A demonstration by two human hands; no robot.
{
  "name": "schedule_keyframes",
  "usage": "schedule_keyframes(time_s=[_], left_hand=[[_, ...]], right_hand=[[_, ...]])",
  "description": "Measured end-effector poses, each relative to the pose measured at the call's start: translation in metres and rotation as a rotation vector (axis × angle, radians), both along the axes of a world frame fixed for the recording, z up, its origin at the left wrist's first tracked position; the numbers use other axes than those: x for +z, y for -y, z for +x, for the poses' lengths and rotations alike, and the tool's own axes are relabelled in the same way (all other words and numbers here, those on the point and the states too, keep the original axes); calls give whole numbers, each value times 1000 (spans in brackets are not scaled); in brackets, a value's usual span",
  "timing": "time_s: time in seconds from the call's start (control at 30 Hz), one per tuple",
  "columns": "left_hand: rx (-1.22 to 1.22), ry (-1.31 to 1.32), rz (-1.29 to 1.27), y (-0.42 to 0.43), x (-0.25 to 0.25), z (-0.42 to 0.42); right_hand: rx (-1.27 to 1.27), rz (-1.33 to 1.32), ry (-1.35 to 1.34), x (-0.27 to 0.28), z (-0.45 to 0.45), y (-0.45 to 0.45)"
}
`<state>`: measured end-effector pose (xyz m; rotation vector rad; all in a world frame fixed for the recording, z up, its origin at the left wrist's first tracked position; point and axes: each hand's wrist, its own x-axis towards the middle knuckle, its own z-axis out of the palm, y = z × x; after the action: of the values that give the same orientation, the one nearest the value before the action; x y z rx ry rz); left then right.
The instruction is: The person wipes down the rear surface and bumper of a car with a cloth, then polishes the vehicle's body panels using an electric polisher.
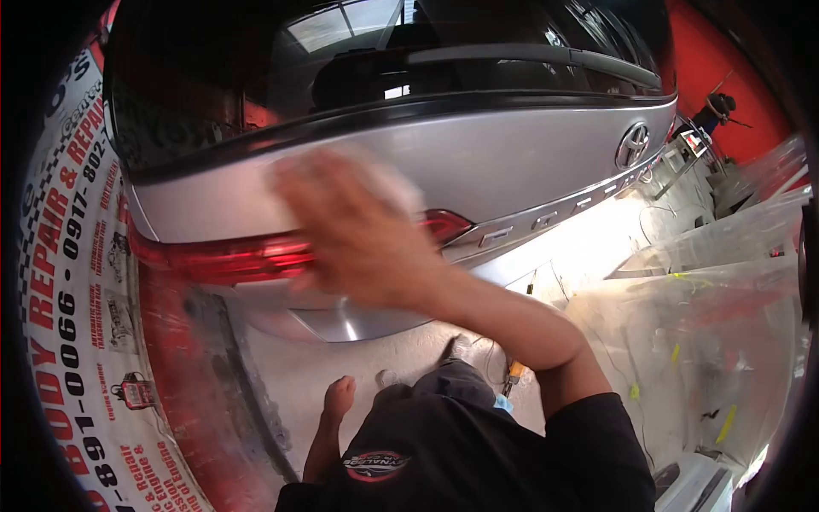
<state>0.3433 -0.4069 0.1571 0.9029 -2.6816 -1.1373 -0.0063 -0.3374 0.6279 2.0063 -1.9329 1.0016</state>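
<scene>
A silver car's tailgate [520, 154] fills the view ahead, with a red tail light [256, 258] at its left and a Toyota emblem [633, 145] farther right. My right hand [354, 226], smeared by motion, is stretched across the panel just above the tail light. Something white, apparently a cloth [397, 181], shows under its fingers against the paint. Low in the view, my left hand [339, 395] hangs by my side with its fingers curled in, and I see nothing in it. The dark rear window [341, 77] lies above the tailgate.
A printed banner [85, 247] lines the left side. Clear plastic sheeting [682, 341] covers things on the right. Near my legs is a tool with an orange handle [514, 372]. Cables [559, 282] trail on the floor, and another person [715, 113] is at the far right.
</scene>
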Motion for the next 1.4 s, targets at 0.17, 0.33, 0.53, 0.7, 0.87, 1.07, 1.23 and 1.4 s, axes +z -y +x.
schedule_keyframes(time_s=[0.17, 0.33, 0.53, 0.7, 0.87, 1.07, 1.23, 1.4], left_hand=[[277, 389, 12, 2, -65, 154], [298, 289, -176, -18, -106, 233], [615, -167, 119, -52, 18, 82], [407, -487, 363, -88, 160, -48], [518, -1002, 1013, -128, 206, -72], [770, -701, 1088, -139, 189, -56], [847, -683, 1125, -124, 162, -43], [780, -909, 1219, -88, 160, -19]], right_hand=[[-643, -399, -266, -57, -117, -113], [-602, -439, -288, -55, -82, -89], [-326, -399, -437, -50, -30, -50], [110, -394, 226, -100, 44, -67], [262, 185, 1534, -209, 125, -76], [68, 556, 2049, -283, 150, -103], [-80, 527, 2038, -295, 155, -91], [-29, 429, 2167, -301, 180, -67]])
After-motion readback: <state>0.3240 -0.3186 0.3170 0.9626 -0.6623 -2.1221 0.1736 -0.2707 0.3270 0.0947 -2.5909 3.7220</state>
